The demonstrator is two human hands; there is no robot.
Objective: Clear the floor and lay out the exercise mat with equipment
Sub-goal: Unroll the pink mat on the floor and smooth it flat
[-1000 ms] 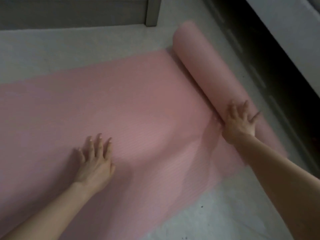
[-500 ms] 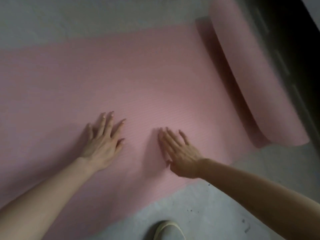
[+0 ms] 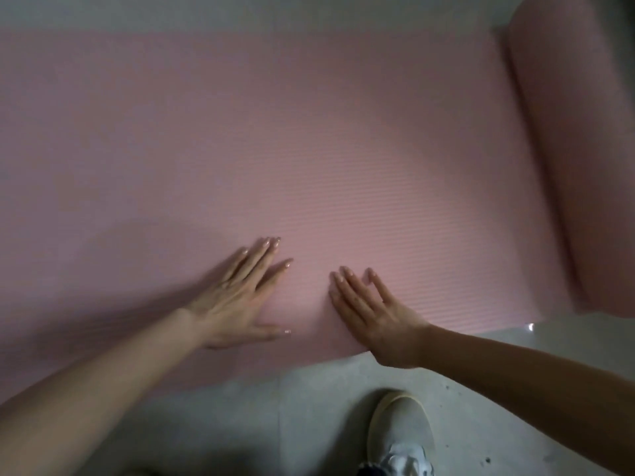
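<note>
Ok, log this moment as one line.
step: flattening mat | left hand: flat on mat | right hand: flat on mat | roll: part unrolled

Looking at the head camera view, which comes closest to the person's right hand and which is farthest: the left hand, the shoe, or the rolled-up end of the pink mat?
From the right hand, flat on the pink mat:
1. Left hand, just beside it, also flat on the mat.
2. Shoe, on the grey floor below the hand.
3. Rolled-up end, far right.
</note>
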